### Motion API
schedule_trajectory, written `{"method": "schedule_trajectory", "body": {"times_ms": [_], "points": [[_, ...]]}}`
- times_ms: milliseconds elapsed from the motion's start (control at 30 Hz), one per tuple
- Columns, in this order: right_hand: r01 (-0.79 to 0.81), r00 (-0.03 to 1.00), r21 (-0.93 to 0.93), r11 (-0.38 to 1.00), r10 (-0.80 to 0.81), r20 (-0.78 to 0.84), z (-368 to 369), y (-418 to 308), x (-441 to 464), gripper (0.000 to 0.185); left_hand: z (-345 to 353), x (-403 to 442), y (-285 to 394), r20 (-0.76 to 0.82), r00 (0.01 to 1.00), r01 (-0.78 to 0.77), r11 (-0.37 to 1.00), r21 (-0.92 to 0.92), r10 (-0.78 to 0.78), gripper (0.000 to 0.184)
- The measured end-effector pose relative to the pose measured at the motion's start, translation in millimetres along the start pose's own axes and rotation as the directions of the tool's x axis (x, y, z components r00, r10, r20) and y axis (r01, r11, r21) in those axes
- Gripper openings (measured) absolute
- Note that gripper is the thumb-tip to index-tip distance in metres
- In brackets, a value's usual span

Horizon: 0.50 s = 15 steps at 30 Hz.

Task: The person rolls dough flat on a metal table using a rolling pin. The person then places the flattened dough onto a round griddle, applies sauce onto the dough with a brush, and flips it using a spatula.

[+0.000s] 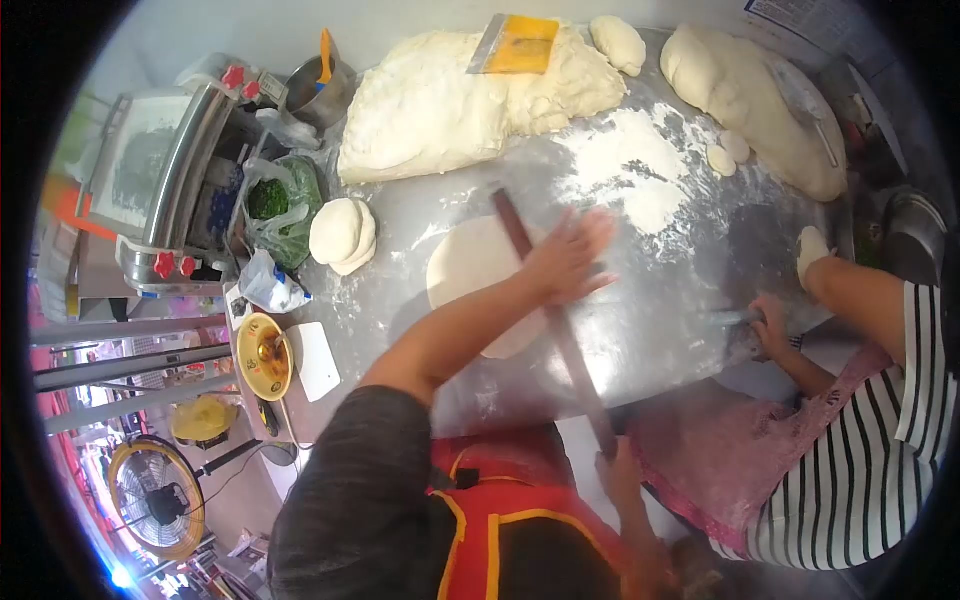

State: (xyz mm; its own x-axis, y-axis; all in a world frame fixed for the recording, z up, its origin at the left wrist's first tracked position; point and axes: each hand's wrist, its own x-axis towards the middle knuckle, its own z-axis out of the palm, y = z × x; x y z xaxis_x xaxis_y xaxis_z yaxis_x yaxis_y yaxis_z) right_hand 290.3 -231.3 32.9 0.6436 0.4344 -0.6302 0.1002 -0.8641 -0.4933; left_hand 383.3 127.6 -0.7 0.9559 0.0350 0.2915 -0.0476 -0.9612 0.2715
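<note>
The left hand [578,255] is held palm down over the upper part of a dark wooden rolling pin [570,360], with its fingers spread and pointed to the right; some blur is seen on them. The left forearm is stretched diagonally across the near side of a flat dough disc [470,270], by which part of the disc is hidden. The right hand [622,470] is wrapped around the lower end of the pin, beyond the near edge of the metal table [660,330]. The pin is slanted across the right part of the disc, and its far end is left projecting past it.

To the left of the disc, a strip of bare metal is left before 2 stacked dough rounds [342,235]. The far side is bounded by a large dough mass [430,105], on which a yellow-handled scraper [525,45] is laid. Beyond the left fingers, the metal is covered by scattered flour [630,165]. To the right of the pin, open metal is seen as far as a co-worker's hand [768,325], by which a blurred object is held near the table's edge.
</note>
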Motion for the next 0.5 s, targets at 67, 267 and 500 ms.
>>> {"method": "schedule_trajectory", "body": {"times_ms": [67, 267, 500], "points": [[-0.052, 0.998, -0.061, 0.997, 0.05, -0.044, -10.5, -3.6, -1.1, 0.042, 1.7, 25.6, -0.1, -0.058, 0.997, -0.046, 0.997, -0.065, 0.042, 0.069], [0.074, 0.995, -0.002, 0.997, -0.074, 0.073, 25.3, -7.5, -8.1, 0.033, -45.5, -117.3, -24.5, 0.176, 0.975, 0.136, 0.991, 0.006, -0.135, 0.069], [0.114, 0.993, -0.032, 0.993, -0.114, 0.0, 54.3, -31.8, -25.7, 0.03, -49.9, -116.3, -34.0, 0.141, 0.973, 0.196, 0.978, -0.072, -0.185, 0.068]]}}
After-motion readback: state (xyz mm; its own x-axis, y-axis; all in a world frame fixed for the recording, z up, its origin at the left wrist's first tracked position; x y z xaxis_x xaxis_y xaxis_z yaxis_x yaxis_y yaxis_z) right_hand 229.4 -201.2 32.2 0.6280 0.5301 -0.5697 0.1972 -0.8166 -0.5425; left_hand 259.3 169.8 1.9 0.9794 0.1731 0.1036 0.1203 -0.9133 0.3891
